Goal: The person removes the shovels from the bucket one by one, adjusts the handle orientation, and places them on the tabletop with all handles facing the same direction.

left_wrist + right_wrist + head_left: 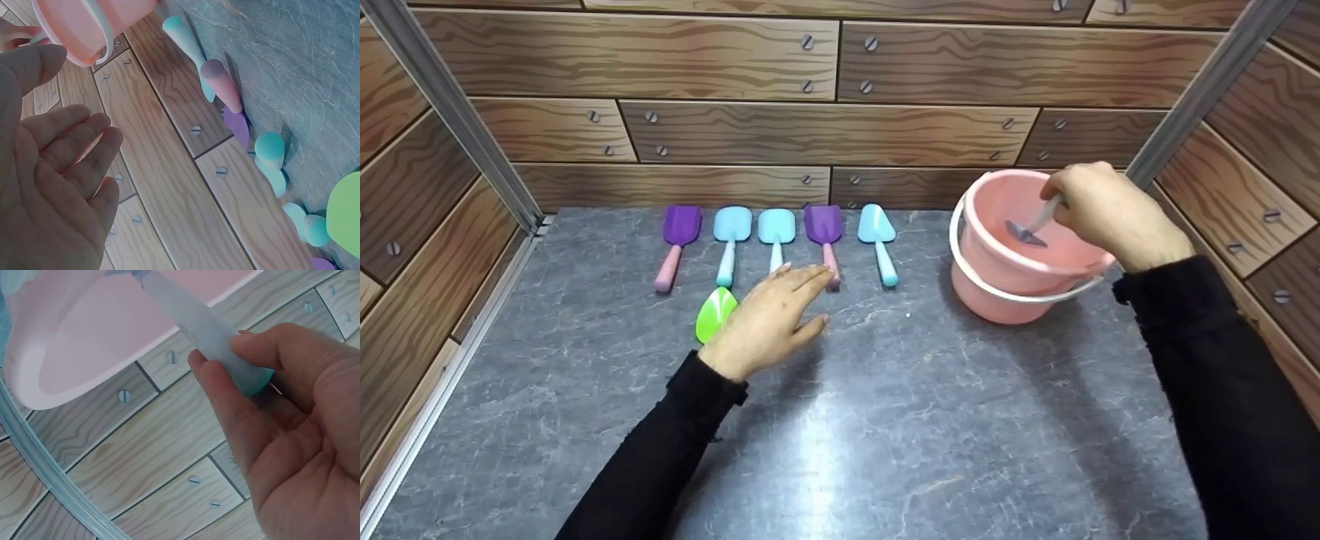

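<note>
My right hand (1110,214) pinches the handle of a small toy shovel (197,323) between thumb and fingers. Its handle is pale with a teal end, and its greyish blade (1026,235) points down inside the mouth of a pink bucket (997,289). Over the table, my left hand (769,319) is held with fingers extended and nothing in the palm, as the left wrist view shows. Just beside it lies a bright green shovel blade (717,313), the rest hidden by the hand. Beyond its fingertips are a light blue shovel (777,225) and a purple shovel with a pink handle (823,223).
The row along the back also holds another purple shovel (682,225), a light blue one (733,223) and a pointed light blue one (876,223). The bucket's white handle (1012,294) hangs down its front. Wood-patterned walls (720,56) enclose the grey marbled table (930,420).
</note>
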